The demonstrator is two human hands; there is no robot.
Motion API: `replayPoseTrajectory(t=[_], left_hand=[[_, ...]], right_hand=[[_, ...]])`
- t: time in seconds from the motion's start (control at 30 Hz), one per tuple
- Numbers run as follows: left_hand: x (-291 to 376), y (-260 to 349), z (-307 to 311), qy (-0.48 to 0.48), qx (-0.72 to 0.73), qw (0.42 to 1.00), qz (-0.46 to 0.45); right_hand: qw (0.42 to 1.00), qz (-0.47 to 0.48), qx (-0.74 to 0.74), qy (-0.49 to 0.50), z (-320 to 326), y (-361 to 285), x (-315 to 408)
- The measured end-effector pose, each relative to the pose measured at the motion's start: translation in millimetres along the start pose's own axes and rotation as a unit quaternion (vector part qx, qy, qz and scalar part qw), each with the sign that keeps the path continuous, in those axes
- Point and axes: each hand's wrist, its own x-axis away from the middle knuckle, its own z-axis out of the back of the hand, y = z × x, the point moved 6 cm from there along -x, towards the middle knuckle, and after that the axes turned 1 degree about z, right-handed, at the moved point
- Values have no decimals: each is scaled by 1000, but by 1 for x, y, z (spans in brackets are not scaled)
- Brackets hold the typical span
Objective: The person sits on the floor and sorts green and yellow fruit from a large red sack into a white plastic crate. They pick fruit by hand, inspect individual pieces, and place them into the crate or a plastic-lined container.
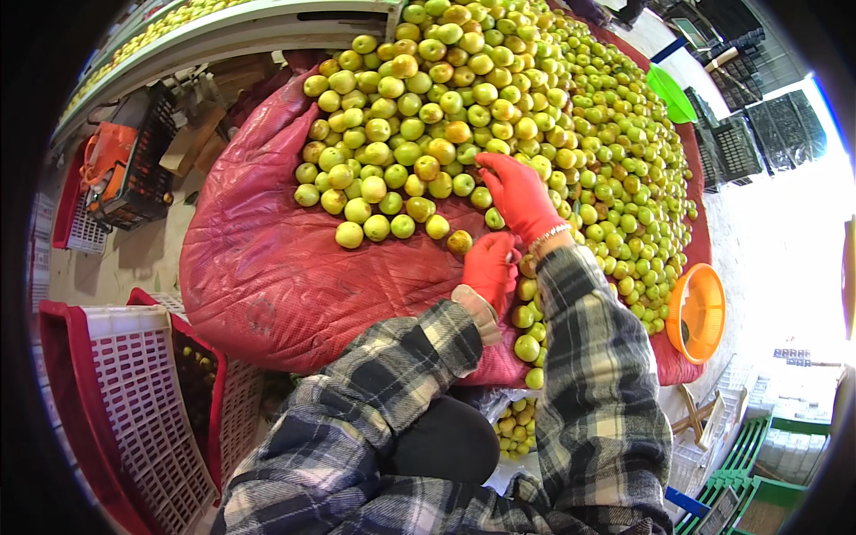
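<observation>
A large heap of round green-yellow fruits [575, 100], which look like jujubes, lies on a red quilted cover [267, 281]. At the near edge of the heap, my right hand [518, 194] in a red glove reaches over the fruits with its fingers apart. My left hand [490, 269], also red-gloved, is curled just below it; whether it holds anything is hidden. A browned fruit [459, 241] lies beside my left hand. A line of fruits [527, 348] runs down between my forearms toward a plastic-lined container of fruits [515, 428].
White plastic crates with red rims [134, 368] stand at the lower left. A black crate [144, 160] with an orange bag sits farther up. An orange basket [699, 314] and a green basin [671, 93] border the heap at right. A metal-framed conveyor [267, 27] with fruits runs along the top left.
</observation>
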Motion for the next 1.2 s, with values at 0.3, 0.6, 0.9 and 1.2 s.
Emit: replayPoseTrajectory(t=[0.3, 0.6, 0.9, 1.2], left_hand=[[2, -13, 2, -4, -105, 994, 39], [10, -10, -13, -58, -147, 987, 14], [10, 13, -14, -82, 159, 981, 75], [4, 8, -14, -159, 176, 967, 91]], right_hand=[[965, -62, 140, -213, -30, 24, -16], [984, -50, -60, -158, -22, 34, 16], [940, -170, -288, -73, 35, -9, 70], [977, -59, -140, -149, 45, -38, 90]])
